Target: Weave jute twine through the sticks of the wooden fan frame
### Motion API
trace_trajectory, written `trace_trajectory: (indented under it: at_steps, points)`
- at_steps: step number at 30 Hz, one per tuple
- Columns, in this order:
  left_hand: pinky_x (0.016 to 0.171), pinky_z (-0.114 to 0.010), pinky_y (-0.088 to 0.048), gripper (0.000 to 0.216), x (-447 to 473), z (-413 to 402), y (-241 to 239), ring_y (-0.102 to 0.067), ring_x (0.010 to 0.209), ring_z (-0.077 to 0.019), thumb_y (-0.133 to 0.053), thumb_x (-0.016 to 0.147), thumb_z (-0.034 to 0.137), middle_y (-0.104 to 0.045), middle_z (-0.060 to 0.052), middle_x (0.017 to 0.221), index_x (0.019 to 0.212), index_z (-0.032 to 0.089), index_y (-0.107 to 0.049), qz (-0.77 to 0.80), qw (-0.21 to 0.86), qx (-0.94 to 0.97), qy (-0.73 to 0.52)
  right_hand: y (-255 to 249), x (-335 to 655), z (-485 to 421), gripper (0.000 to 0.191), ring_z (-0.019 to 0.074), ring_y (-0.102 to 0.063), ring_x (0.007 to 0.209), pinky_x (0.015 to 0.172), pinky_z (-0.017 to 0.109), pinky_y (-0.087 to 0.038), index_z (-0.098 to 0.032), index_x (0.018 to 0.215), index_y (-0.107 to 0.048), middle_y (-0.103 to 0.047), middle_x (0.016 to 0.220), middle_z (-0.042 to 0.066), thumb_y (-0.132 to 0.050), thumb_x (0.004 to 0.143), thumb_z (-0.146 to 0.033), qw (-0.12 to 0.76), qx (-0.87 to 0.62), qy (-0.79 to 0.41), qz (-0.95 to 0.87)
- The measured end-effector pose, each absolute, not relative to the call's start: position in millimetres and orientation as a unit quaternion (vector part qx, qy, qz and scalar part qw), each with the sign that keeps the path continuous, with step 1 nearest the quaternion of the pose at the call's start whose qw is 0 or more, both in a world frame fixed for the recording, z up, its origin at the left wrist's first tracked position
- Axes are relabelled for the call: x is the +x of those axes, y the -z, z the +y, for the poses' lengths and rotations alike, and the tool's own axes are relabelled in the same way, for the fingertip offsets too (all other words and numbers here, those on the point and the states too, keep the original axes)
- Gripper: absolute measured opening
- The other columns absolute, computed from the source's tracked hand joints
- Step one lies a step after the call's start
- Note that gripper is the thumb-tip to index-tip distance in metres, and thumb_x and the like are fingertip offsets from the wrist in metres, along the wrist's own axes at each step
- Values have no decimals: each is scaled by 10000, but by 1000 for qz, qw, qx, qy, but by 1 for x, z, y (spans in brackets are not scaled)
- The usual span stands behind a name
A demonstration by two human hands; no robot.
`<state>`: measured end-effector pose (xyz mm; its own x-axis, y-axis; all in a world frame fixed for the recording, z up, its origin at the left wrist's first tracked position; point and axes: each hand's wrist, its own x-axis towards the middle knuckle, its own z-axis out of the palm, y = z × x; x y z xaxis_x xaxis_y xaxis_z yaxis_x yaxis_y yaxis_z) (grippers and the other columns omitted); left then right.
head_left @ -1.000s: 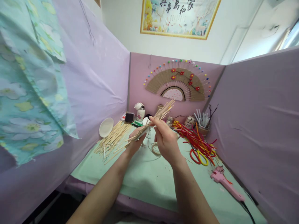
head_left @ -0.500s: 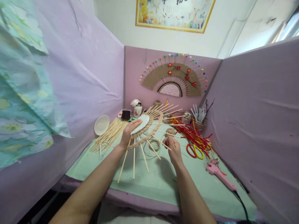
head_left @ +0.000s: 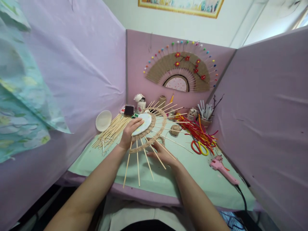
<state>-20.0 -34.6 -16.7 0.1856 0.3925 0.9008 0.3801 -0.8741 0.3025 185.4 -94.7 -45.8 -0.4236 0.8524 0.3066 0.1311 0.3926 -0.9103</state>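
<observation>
Left hand (head_left: 130, 132) presses flat, fingers spread, on the round pale paper plate ringed with woven brown twine and radiating bamboo sticks (head_left: 147, 125), pinning it to the mint-green tabletop (head_left: 192, 173). Right hand (head_left: 161, 153) lies beneath the lower sticks, fingers loosely parted, gripping nothing I can make out. Looks like mid-weave; threading twine onward would need careful stick-by-stick fingerwork.
</observation>
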Motion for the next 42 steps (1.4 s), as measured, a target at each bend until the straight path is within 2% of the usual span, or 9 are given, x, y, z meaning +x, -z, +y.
trace_trajectory:
  at_steps: [3,6,10,13,16,18,24,31,42]
  points:
    - [1068,-450,-421,345,-20,-35,18,-537,1232,-235,-544,924,312,-589,-110,1305,1252,239,-625,252,8,771,-585,38,184,-99,224,234,-611,1014,939,410,-472,-205,922,-716,-682,1025,63,-661,796,-381,392,-331,-435,-740]
    - [1068,-449,-422,337,-20,-35,19,-535,1233,-232,-528,934,300,-589,-110,1305,1250,237,-627,257,6,769,-586,35,187,-101,249,197,-613,833,812,365,-508,-182,793,-681,-670,829,42,-595,835,-413,421,-371,-426,-709]
    - [1079,-456,-409,343,-21,-35,20,-526,1244,-235,-533,932,297,-585,-105,1312,1259,242,-622,259,1,765,-590,38,191,-98,213,200,-618,934,876,375,-502,-195,925,-650,-660,971,57,-607,806,-367,499,-415,-414,-639]
    - [1085,-459,-399,337,-21,-35,20,-523,1247,-231,-530,934,295,-585,-100,1311,1253,250,-627,254,-2,765,-592,41,191,-95,476,226,-565,1143,967,408,-476,-245,1197,-569,-593,1221,80,-663,732,-295,541,-418,-401,-610]
    - [1090,-464,-391,338,-20,-35,19,-517,1253,-234,-552,923,309,-587,-96,1308,1246,252,-633,249,-3,768,-591,43,189,-95,686,250,-469,1287,1042,432,-426,-295,1334,-494,-496,1383,76,-713,685,-248,515,-408,-390,-646]
    - [1088,-464,-393,349,-19,-35,19,-520,1252,-239,-570,913,311,-587,-97,1309,1251,252,-630,239,0,772,-590,43,187,-96,636,260,-413,1341,1095,447,-366,-298,1303,-542,-476,1416,64,-727,696,-261,483,-394,-375,-686]
    - [1080,-463,-402,373,-20,-33,21,-520,1251,-244,-587,904,288,-582,-103,1315,1274,258,-615,227,-1,772,-593,38,189,-99,246,251,-569,1143,1025,461,-404,-229,1002,-679,-645,1174,73,-597,845,-399,455,-411,-386,-689]
    - [1081,-449,-398,335,-27,-30,21,-513,1253,-236,-519,938,266,-585,-106,1312,1250,225,-633,270,-20,758,-594,32,211,-102,236,119,-516,566,604,257,-427,-202,799,-552,-573,629,-33,-603,845,-427,544,-414,-441,-581]
    - [1072,-443,-397,331,-33,-22,23,-534,1225,-241,-530,917,287,-601,-89,1300,1215,206,-652,350,-28,720,-598,27,230,-103,193,141,-514,691,671,283,-424,-195,839,-667,-608,743,4,-662,795,-383,669,-432,-280,-535]
